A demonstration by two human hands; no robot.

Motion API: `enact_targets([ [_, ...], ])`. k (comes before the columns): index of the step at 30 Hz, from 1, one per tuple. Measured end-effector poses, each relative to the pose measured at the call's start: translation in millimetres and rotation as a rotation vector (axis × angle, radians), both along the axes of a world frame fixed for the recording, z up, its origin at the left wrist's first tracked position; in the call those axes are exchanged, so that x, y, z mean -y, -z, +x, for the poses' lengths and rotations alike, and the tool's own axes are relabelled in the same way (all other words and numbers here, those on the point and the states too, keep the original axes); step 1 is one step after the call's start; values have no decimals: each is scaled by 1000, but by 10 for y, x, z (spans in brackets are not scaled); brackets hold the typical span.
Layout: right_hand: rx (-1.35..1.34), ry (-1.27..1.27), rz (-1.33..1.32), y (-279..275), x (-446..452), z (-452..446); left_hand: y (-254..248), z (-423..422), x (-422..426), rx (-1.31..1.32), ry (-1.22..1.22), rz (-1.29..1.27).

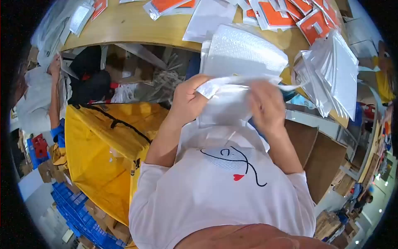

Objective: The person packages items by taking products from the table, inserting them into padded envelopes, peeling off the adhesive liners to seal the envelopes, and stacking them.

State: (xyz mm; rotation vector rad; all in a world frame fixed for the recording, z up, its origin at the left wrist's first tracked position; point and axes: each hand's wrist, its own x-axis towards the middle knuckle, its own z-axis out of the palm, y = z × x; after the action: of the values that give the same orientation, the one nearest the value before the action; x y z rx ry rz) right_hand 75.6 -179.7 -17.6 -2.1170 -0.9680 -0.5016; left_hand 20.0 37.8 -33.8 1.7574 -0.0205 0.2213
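Close to my body, my left hand is closed around one end of a white bubble mailer, thumb on top. My right hand is at the mailer's other end, smeared by motion, so its finger grip is unclear. Just beyond, more white bubble mailers lie over the table edge. A fanned stack of white padded mailers sits to the right of my right hand.
Orange-and-white packets in clear wrap lie scattered on the wooden table. At left is a large yellow bag; cardboard stands at right. Another person's arm shows at far left, and blue crates below.
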Motion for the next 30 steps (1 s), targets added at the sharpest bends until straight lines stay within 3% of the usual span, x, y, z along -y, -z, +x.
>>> enact_targets([
  [3,-93,461,-184,18,480,89,-4,-1,-5,-27,-13,-12],
  [4,-90,462,-188,12,606,93,-24,12,-4,-37,-21,-24],
  [6,-167,645,94,-4,786,45,-47,21,12,-59,-38,-47],
  [12,-281,306,244,-192,421,-9,-77,13,87,-26,-45,-25],
  [17,-250,347,-1,144,862,167,-60,-19,3,-66,-98,-32],
  [21,-449,764,-440,-202,879,40,-34,7,-18,-103,-85,-97],
  [23,-614,563,-104,-240,772,-37,-32,7,0,-90,-76,-94],
  [24,-621,574,-100,-210,708,-45,-33,4,14,-76,-66,-92],
  [26,-803,82,429,-116,528,75,-47,24,35,-35,-47,-86],
  [28,-1036,-114,681,-21,304,146,-37,21,30,-20,-33,-50],
  [30,-1118,-122,663,47,267,160,-11,-5,-16,4,-25,17],
])
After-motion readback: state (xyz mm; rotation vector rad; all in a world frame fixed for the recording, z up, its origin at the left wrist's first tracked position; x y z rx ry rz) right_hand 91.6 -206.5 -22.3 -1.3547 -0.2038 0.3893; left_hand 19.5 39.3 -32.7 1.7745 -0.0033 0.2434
